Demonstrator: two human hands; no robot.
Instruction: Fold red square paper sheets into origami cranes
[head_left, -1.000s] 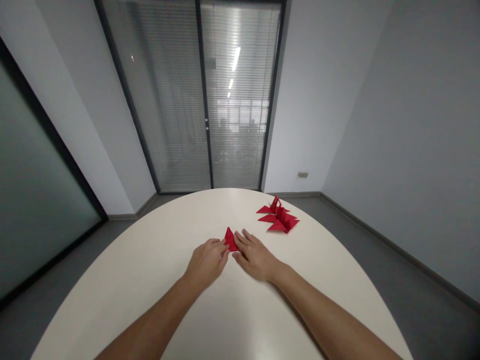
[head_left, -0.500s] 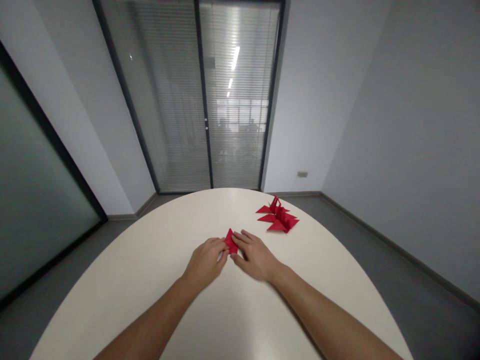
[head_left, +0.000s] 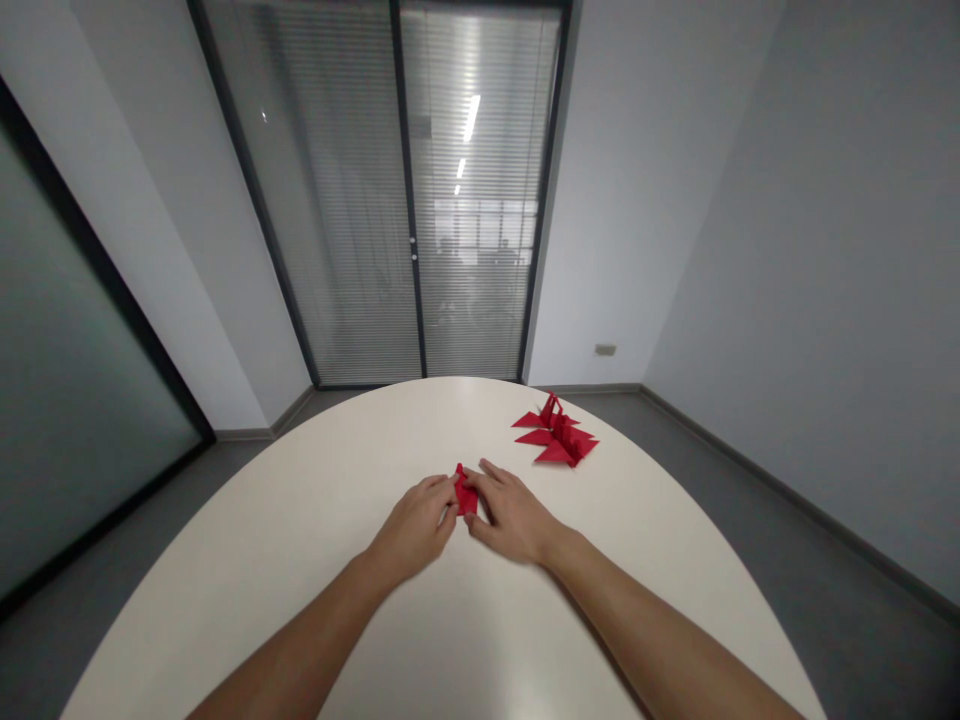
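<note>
A small folded piece of red paper point(head_left: 466, 498) lies on the table in front of me, between my hands. My left hand point(head_left: 420, 520) pinches its left edge, thumb below and fingers above, and partly covers it. From the other side, my right hand point(head_left: 510, 512) rests its fingertips on the paper's upper right part. Its fingers are stretched out and apart, with the thumb by the lower right edge. The top of the paper narrows to a small tip. Finer folds are hidden by my fingers.
Several red origami cranes point(head_left: 556, 432) stand bunched together toward the far right of the round white table point(head_left: 315, 560). Beyond the table's far edge are a glass partition with blinds point(head_left: 472, 280) and a pale wall point(head_left: 630, 200).
The red paper's outline has become narrower at the top and left, and it sits slightly nearer to me. My right fingers have shifted a little on it. The cranes stay put.
</note>
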